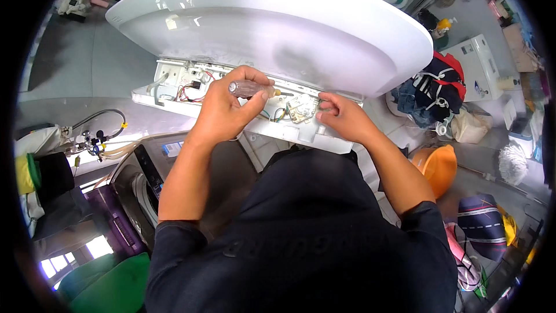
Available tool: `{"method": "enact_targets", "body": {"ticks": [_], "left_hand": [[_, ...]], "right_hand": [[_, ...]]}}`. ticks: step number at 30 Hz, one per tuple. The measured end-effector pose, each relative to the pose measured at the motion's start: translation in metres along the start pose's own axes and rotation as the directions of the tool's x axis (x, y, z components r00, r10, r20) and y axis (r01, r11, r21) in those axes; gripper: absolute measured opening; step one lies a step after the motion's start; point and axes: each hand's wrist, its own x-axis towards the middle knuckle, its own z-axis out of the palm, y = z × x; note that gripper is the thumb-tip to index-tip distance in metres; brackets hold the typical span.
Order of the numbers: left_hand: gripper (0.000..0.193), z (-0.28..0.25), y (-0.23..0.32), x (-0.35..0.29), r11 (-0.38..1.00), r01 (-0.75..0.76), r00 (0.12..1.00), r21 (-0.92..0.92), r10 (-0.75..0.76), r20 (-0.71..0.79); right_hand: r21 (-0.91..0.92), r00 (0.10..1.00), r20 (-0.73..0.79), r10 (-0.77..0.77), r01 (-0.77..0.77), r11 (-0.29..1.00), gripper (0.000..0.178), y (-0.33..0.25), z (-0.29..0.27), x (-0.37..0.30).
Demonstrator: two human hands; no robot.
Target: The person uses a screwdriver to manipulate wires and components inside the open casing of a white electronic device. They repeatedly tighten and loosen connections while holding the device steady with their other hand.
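Note:
A screwdriver with a clear handle (pixel 248 88) is gripped in my left hand (pixel 225 108), its shaft pointing right. The shaft reaches toward a pale, round-edged mechanism (pixel 302 108) with thin wires beside it. My right hand (pixel 344 117) is closed at that mechanism's right side, thumb and fingers pinched together. Whatever lies between those fingers is hidden. Both hands work over a long, narrow white housing (pixel 284 131) that is open on top, with red and dark wires (pixel 186 90) in its left end. A large, glossy white curved panel (pixel 272 6) rises behind it.
A dark grey washing machine (pixel 152 168) stands at the left, near a black hose (pixel 110 112) with fittings. On the right are piled clothes (pixel 431 90), an orange basket (pixel 443 169) and a white box-shaped unit (pixel 474 66). A green item (pixel 113 287) lies lower left.

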Motion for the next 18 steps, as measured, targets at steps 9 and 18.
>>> {"method": "enact_targets", "body": {"ticks": [9, 18], "left_hand": [[0.018, 0.012, 0.001, 0.003, 0.998, 0.066, 0.998, 0.014, -0.066, -0.017], [0.017, 0.015, -0.004, 0.004, 0.997, 0.082, 0.997, 0.016, -0.081, -0.018]], "right_hand": [[-0.139, 0.993, 0.113, -0.021, 0.037, 0.99, 0.078, 0.003, 0.008, 0.029], [-0.21, 0.987, 0.159, -0.009, 0.043, 0.977, 0.081, 0.0, 0.011, 0.032]]}}
